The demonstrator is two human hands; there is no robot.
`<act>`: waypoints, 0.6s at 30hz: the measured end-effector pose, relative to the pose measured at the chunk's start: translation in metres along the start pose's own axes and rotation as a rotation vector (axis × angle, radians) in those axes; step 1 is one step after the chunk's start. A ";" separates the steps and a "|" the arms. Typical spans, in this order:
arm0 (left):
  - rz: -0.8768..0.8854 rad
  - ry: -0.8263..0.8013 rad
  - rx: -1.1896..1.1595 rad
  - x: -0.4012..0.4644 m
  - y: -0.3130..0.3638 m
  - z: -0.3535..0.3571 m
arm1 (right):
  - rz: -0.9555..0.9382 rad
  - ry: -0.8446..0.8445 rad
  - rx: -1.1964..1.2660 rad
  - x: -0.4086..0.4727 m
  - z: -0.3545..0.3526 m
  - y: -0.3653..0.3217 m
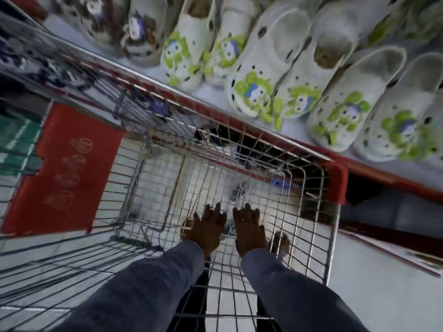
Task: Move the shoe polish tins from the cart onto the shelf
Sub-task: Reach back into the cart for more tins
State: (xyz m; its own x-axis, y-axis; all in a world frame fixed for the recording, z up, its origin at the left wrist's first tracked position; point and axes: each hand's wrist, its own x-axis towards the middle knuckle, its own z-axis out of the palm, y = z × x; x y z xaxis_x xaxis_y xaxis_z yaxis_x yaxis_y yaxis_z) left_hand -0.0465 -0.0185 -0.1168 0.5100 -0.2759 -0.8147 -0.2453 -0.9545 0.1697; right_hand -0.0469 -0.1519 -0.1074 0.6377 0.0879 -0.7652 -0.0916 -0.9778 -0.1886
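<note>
Both hands reach deep into the wire cart, near its far right corner. The left hand and right hand lie palm-down with fingers spread, and I cannot tell whether either holds anything. No tins show clearly; blurred shapes lie under the fingers. The shelf beyond the cart's far edge is packed with white clogs, so a tin could find no room, or slip through the wire.

A shop: wire cart beside shelf of clogs.
</note>
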 end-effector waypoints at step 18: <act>0.138 0.767 -0.446 -0.181 0.005 -0.214 | -0.228 0.460 0.229 -0.145 -0.263 -0.040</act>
State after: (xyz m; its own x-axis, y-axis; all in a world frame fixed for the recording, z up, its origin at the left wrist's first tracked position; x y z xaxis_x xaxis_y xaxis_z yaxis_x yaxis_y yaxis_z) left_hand 0.0367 0.0025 0.1505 0.9494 -0.2388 -0.2039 -0.0839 -0.8186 0.5682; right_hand 0.0653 -0.1754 0.1731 0.9238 0.1496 -0.3524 -0.0440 -0.8729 -0.4860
